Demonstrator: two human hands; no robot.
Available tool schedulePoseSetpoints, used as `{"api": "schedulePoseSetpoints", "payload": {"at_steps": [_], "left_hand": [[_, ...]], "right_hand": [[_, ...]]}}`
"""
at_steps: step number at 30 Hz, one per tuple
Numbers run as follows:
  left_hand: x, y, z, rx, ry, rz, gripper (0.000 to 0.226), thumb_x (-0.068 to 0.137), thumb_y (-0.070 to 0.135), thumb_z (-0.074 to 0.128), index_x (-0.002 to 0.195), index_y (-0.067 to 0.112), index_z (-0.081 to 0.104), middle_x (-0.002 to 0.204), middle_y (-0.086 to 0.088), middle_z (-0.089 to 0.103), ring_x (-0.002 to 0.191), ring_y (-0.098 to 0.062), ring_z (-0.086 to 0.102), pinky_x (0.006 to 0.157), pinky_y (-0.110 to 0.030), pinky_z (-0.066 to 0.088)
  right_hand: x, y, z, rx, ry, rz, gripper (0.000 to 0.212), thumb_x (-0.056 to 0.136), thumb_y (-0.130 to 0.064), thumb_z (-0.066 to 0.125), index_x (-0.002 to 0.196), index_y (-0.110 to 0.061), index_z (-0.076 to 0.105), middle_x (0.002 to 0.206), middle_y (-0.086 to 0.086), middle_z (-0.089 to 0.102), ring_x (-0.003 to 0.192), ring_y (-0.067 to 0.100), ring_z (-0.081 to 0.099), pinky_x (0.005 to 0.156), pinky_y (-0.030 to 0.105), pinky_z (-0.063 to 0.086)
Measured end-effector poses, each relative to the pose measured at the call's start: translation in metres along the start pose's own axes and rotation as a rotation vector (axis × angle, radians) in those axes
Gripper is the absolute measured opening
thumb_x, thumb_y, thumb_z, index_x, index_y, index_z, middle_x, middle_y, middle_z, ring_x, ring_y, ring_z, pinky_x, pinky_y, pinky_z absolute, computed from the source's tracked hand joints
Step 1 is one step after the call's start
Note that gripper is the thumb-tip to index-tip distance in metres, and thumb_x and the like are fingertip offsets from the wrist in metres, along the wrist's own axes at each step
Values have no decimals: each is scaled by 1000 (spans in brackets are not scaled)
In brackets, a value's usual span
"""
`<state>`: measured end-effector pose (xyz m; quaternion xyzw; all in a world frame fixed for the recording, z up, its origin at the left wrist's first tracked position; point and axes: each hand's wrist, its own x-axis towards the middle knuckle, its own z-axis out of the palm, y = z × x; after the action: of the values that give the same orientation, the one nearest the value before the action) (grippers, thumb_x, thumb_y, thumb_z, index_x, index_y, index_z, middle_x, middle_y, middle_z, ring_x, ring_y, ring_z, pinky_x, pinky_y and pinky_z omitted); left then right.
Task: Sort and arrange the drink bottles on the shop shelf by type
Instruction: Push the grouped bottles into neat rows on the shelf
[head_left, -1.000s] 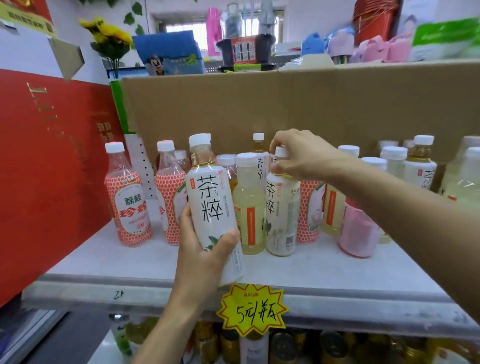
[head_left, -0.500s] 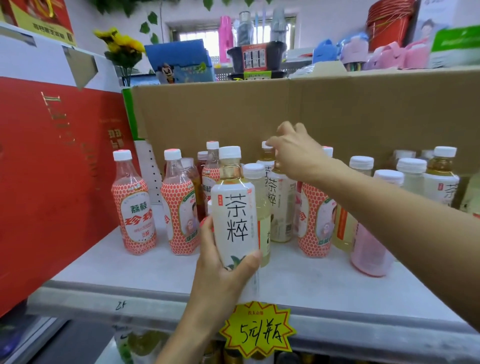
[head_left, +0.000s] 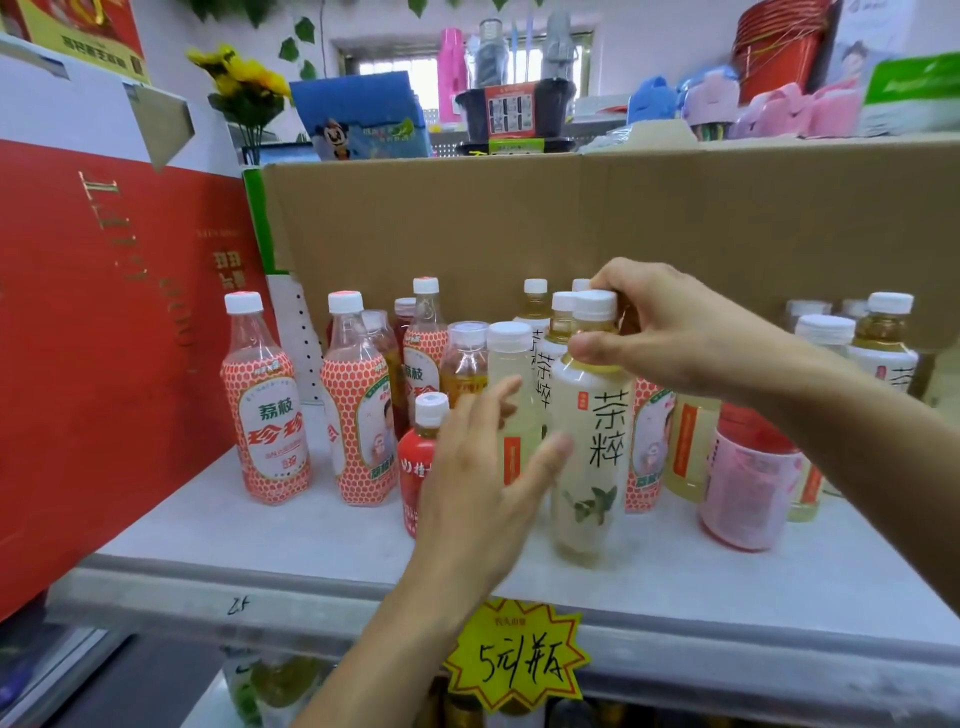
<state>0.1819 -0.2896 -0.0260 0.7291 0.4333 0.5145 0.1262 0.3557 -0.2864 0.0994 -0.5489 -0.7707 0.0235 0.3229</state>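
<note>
A white-labelled tea bottle (head_left: 597, 447) stands on the grey shelf (head_left: 260, 535) near its front. My right hand (head_left: 670, 332) grips this bottle at the neck, just under its white cap. My left hand (head_left: 483, 483) is open beside the bottle's lower left, fingers spread, holding nothing. Behind it stand a pale yellow bottle (head_left: 511, 395), more tea bottles (head_left: 540, 353) and a small red bottle (head_left: 423, 457). Red honeycomb-patterned lychee bottles (head_left: 267, 410) stand at the left.
A cardboard wall (head_left: 571, 218) backs the shelf and a red box (head_left: 93, 338) closes its left side. A pink bottle (head_left: 745, 483) and more tea bottles (head_left: 883, 348) stand at the right. A yellow price tag (head_left: 514, 654) hangs from the shelf's front edge.
My left hand has let go of the white tea bottle, which now stands on the shelf. My right hand has moved from the rear bottles onto this bottle's neck.
</note>
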Motion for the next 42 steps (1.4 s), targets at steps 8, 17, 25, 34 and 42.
{"api": "schedulePoseSetpoints", "payload": {"at_steps": [8, 17, 25, 34, 42], "left_hand": [[36, -30, -32, 261, 133, 82, 50, 93, 35, 64, 139, 24, 49, 135, 6, 51, 120, -3, 38, 103, -28, 32], [63, -66, -67, 349, 336, 33, 67, 89, 21, 67, 148, 14, 36, 152, -6, 33, 140, -20, 25, 117, -37, 25], [82, -89, -81, 26, 352, -205, 91, 91, 35, 69, 158, 24, 8, 163, -2, 16, 147, -22, 25, 116, -42, 29], [62, -110, -66, -122, 235, -402, 88, 76, 28, 84, 143, 17, 28, 126, -4, 53, 115, -22, 57, 95, -40, 50], [35, -103, -81, -197, 137, -357, 71, 79, 25, 81, 135, 19, 37, 116, 2, 61, 96, -5, 62, 75, -25, 51]], "right_hand": [[20, 18, 27, -17, 3, 131, 30, 92, -29, 66, 113, -14, 49, 94, 1, 60, 85, 25, 64, 77, 47, 56], [46, 17, 50, -152, 91, 124, 29, 95, -21, 60, 116, -6, 47, 110, 12, 60, 95, 30, 58, 83, 42, 50], [9, 53, 76, -311, 597, -67, 57, 90, -29, 66, 140, -12, 45, 141, 10, 42, 129, 26, 30, 105, 42, 31], [-29, 88, 108, 540, 423, 411, 87, 82, -31, 78, 149, -20, 24, 143, 1, 43, 133, 19, 43, 110, 42, 38], [-57, 85, 111, 519, 340, 425, 64, 73, -35, 83, 121, -21, 43, 119, 2, 59, 107, 18, 61, 95, 45, 52]]}}
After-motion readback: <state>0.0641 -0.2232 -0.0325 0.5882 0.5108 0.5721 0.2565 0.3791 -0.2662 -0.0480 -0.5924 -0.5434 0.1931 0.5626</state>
